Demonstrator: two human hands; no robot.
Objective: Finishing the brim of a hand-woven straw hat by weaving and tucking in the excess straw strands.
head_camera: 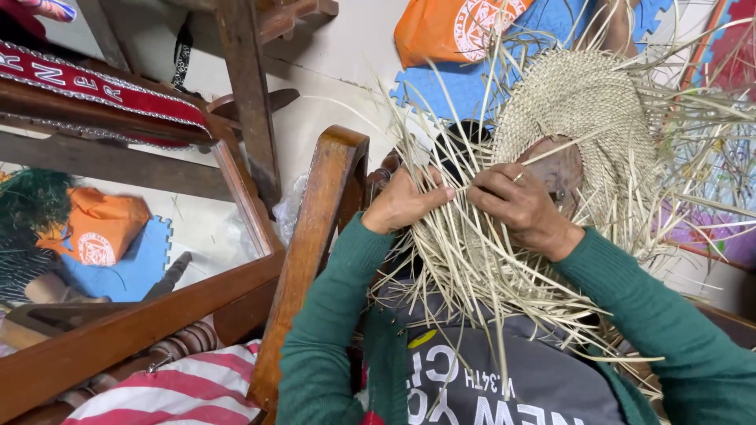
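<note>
Wooden chair [319, 228] beside; left hand [403, 201], right hand [520, 206] grips pinching straw strands [472, 260] of woven hat [583, 110].

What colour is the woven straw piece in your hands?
Pale tan straw piece, seen in the head view.

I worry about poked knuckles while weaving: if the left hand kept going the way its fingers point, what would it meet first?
The left hand points right, toward the right hand. It would probably first meet the loose straw strands between them, then that hand's fingers; depth is unclear.
</note>
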